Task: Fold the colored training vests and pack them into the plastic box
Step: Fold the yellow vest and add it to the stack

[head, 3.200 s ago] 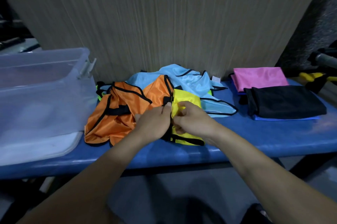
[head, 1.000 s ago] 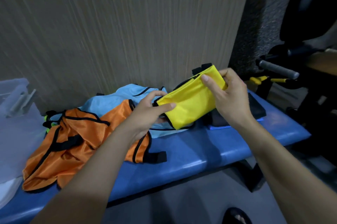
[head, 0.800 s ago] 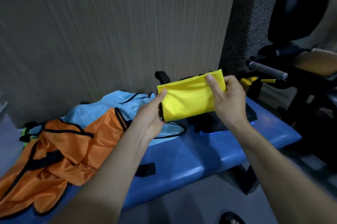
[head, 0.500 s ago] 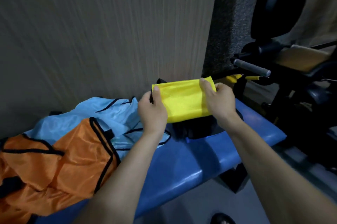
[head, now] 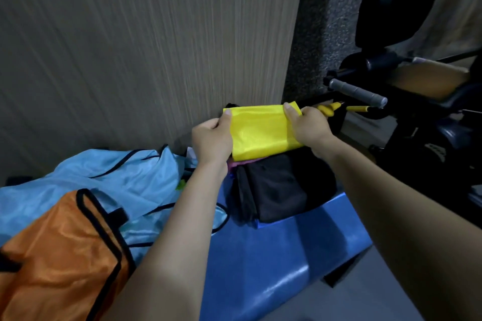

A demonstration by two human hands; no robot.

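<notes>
Both hands, left hand (head: 212,139) and right hand (head: 310,127), pinch our folded yellow mesh vest (head: 260,132) at opposite ends, its long axis level, directly above the folded pink vest (head: 241,162).

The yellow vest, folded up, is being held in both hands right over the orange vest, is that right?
Not quite. In the head view the folded yellow vest is held by the left hand and the right hand, but over the folded black vest and a pink edge beneath, not the orange vest, which lies far to the left.
</notes>
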